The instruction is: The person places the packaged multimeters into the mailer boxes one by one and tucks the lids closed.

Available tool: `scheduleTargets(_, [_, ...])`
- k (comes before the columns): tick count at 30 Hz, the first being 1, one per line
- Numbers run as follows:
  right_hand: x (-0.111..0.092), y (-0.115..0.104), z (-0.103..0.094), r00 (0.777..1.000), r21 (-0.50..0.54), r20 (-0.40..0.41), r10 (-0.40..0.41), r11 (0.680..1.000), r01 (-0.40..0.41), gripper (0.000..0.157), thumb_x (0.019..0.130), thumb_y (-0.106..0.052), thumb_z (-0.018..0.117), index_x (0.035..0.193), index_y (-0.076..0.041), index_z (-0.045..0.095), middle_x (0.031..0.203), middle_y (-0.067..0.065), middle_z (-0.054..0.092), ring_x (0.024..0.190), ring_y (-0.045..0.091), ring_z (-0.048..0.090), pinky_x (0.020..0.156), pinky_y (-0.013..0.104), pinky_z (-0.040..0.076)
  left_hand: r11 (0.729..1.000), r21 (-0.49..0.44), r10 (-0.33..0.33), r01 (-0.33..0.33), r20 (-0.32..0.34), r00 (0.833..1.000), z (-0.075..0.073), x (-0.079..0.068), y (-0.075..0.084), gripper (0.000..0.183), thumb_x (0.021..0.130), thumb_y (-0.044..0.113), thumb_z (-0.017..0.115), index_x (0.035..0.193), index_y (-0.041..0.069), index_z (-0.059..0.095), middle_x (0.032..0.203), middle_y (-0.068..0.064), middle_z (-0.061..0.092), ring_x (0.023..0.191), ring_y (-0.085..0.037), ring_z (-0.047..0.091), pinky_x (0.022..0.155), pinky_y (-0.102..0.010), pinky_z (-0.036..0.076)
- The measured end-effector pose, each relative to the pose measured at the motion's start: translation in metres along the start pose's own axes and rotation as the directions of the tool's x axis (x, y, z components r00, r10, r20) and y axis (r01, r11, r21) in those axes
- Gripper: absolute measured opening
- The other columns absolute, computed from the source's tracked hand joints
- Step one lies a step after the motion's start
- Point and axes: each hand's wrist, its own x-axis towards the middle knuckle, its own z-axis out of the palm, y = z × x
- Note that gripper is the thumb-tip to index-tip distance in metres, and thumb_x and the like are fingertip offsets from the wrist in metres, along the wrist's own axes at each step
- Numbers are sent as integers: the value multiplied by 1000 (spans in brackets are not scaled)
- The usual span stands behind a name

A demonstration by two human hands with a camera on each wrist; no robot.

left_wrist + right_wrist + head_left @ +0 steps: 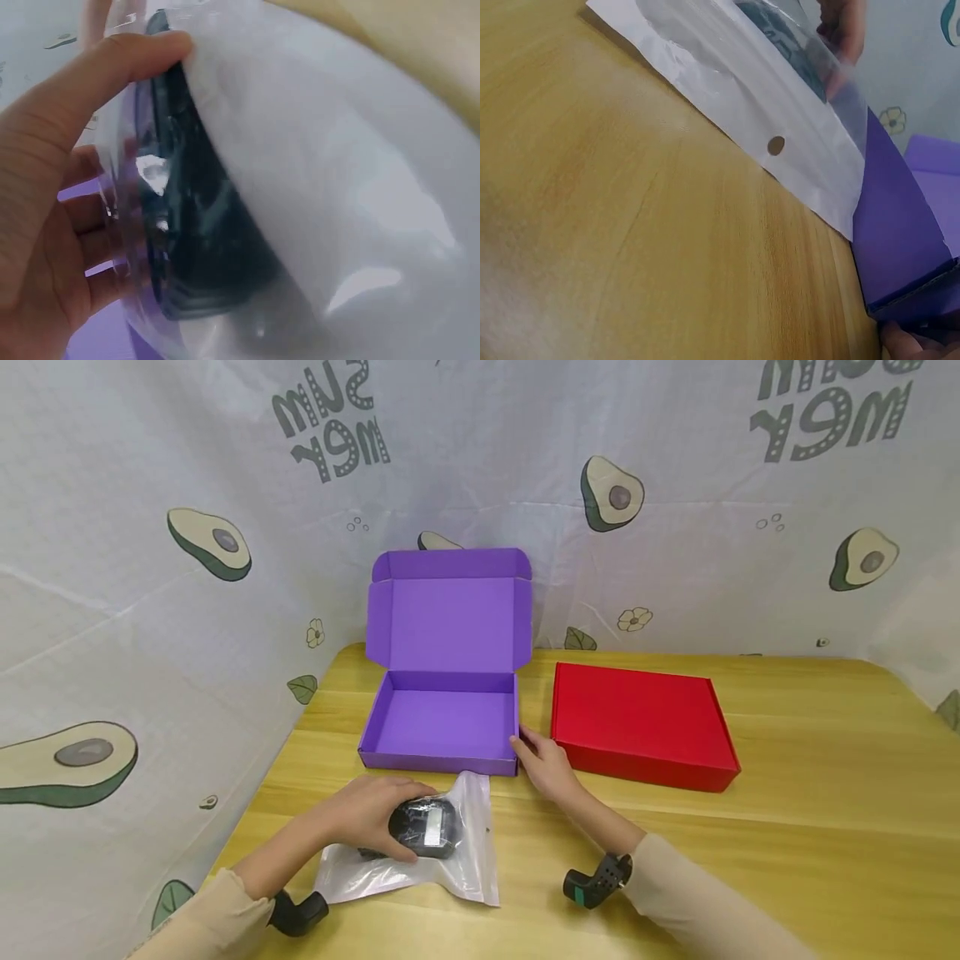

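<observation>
A clear-fronted plastic bag with a white back (476, 843) holds a black, rounded item (447, 822) with a pale rectangle on it; its kind is hard to tell. My left hand (371, 814) grips the bag around this item, thumb on the near side. In the left wrist view, the thumb presses the black item (202, 232) through the film. An open purple box (442, 722) stands just beyond the bag, its lid raised. At the box's right wall is my right hand (549, 770), touching it with extended fingers; some fingertips are hidden.
A closed red box (641, 718) lies to the right of the purple one on the wooden table (825, 810). Behind and to the left hangs a white cloth (487, 460) printed with avocados. Each wrist carries a small black camera (596, 881).
</observation>
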Motion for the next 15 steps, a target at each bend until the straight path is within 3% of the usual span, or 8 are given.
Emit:
scheduleTargets(7, [-1, 1, -1, 1000, -1, 12, 3, 1000, -3, 51, 95, -27, 49, 133, 6, 43, 132, 22, 48, 123, 33, 45, 101, 44, 37, 999, 9, 32, -32, -37, 999, -31, -4, 6, 76, 62, 49, 78, 127, 19, 55, 119, 6, 61, 100, -11, 58, 81, -32, 48])
scheduleTargets(11, [1, 2, -1, 1000, 6, 3, -5, 1000, 5, 50, 95, -27, 49, 133, 6, 43, 133, 22, 47, 125, 34, 43, 102, 45, 35, 1000, -18, 21, -23, -78, 997, -57, -1, 9, 74, 62, 46, 79, 126, 18, 55, 117, 7, 61, 99, -10, 58, 81, -31, 48])
scheduleTargets(15, [0, 2, -1, 1000, 10, -5, -11, 1000, 11, 50, 95, -26, 50, 133, 7, 44, 133, 23, 47, 125, 34, 42, 103, 45, 34, 1000, -11, 21, -22, -95, 995, -73, 4, 7, 72, 63, 45, 79, 126, 18, 55, 116, 5, 61, 96, -11, 58, 78, -31, 48])
